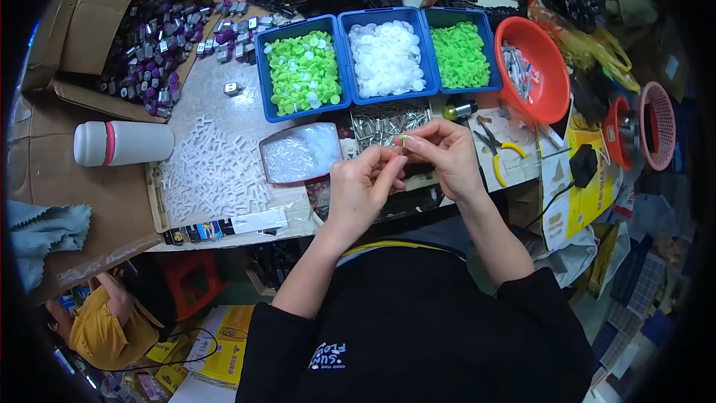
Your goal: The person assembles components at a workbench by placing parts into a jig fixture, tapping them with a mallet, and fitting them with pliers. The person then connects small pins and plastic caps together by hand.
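My left hand (365,185) and my right hand (447,157) meet above the front of the bench, fingertips nearly touching. Between the right thumb and finger shows a small green piece (404,139), mostly covered by the fingers. The left fingers are pinched just below it; what they hold is hidden. Right behind the hands lies a tray of small metal pins (388,121). Beyond it stand blue bins (349,103) with light green caps (302,75), white discs (386,58) and darker green pieces (462,56).
White plastic parts (212,175) are spread at left, beside a white bottle (127,143) and a clear-wrapped tray (300,153). A box of purple-grey parts (160,45) stands back left. Yellow-handled pliers (501,155) and a red bowl (548,97) are at right. Another person (108,325) is lower left.
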The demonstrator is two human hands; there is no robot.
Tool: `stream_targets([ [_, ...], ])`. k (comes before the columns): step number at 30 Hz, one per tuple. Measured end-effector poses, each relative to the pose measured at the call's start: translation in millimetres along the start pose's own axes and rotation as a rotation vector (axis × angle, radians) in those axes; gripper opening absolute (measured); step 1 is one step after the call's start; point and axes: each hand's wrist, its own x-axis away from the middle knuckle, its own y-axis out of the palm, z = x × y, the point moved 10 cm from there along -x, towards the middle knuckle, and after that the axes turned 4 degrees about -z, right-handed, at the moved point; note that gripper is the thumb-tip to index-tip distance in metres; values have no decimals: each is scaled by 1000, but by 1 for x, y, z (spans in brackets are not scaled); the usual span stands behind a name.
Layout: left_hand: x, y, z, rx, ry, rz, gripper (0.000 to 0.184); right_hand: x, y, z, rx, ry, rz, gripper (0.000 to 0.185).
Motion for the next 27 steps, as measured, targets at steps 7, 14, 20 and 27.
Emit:
stream_targets([
  [7, 2, 0, 3, 1, 17, -28, 17, 0, 1, 7, -35, 81, -83, 8],
  [14, 3, 1, 2, 52, -22, -70, 14, 0, 3, 4, -122, 57, -101, 7],
  [20, 5, -8, -17, 294, -91, 45, 12, 4, 0, -10, 68, -87, -38, 8],
  [27, 2, -6, -21, 343, -112, 49, 14, 0, 1, -13, 96, -132, -18, 10],
])
